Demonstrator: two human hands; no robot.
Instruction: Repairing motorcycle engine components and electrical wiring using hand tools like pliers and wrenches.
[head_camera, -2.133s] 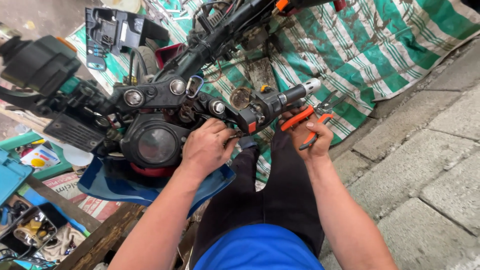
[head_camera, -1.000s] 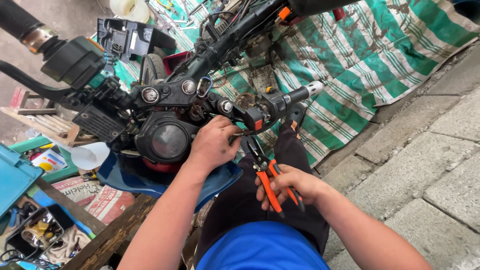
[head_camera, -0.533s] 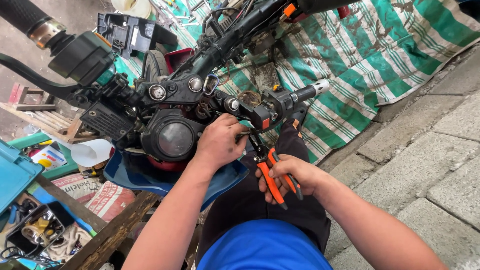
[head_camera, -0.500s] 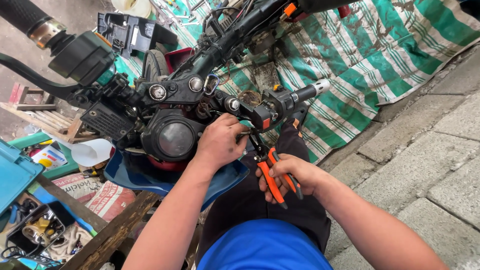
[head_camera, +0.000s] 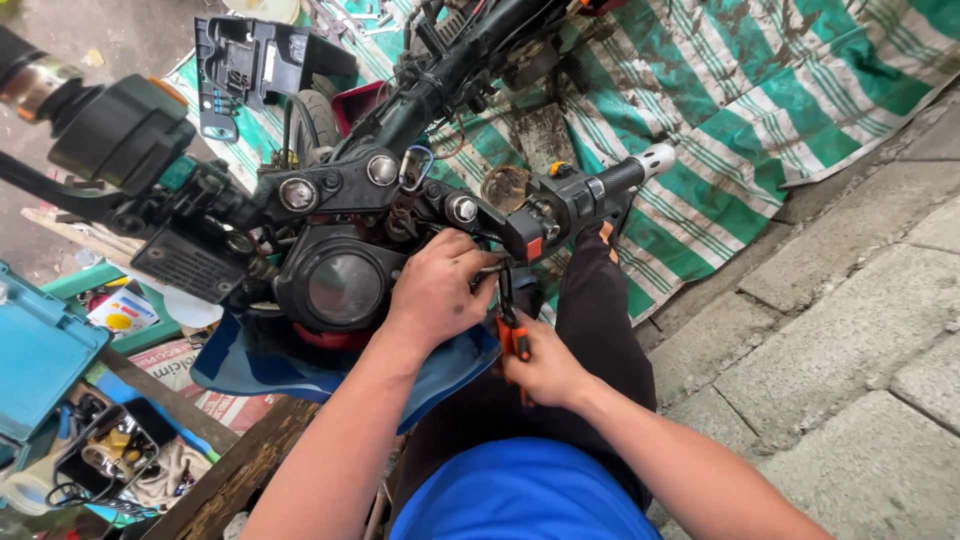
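Orange-handled pliers (head_camera: 512, 335) are gripped in the closed right hand (head_camera: 545, 368), nose raised to the wiring beneath the handlebar switch housing (head_camera: 555, 205). The left hand (head_camera: 437, 290) is closed on that wiring, apparently steadying it beside the headlight (head_camera: 343, 287).

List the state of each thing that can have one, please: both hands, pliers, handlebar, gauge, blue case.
left hand: closed on parts under the handlebar
right hand: closed on the pliers
pliers: held upright, tip up at the handlebar
handlebar: stripped, parts exposed
round gauge: mounted, uncovered
blue case: lid open
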